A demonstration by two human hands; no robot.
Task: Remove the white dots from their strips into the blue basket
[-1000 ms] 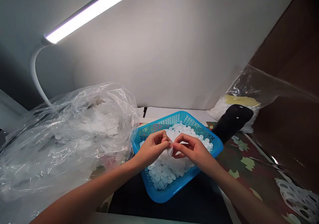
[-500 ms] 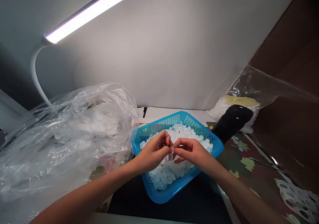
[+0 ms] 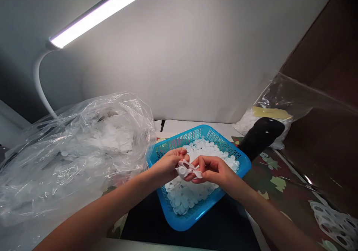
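Note:
Between my left hand (image 3: pixel 167 165) and my right hand (image 3: pixel 214 171), a small white plastic strip with round holes (image 3: pixel 188 170) is held by the fingers of both hands. Both hands hover over a blue perforated plastic basket (image 3: pixel 179 222). It holds a heap of small white round discs (image 3: pixel 181 197), and the part of the heap beneath my hands is hidden.
A crumpled clear bag of white discs (image 3: pixel 75 158) lies to the left. Behind the basket stand a black object (image 3: pixel 261 137) and another clear bag with a yellow label (image 3: pixel 271 113). White perforated scrap (image 3: pixel 334 223) lies on a leaf-patterned mat (image 3: pixel 279 195).
The small translucent piece at my fingertips has given way to a white holed strip spanning both hands. My hands have moved slightly lower and the left one has turned.

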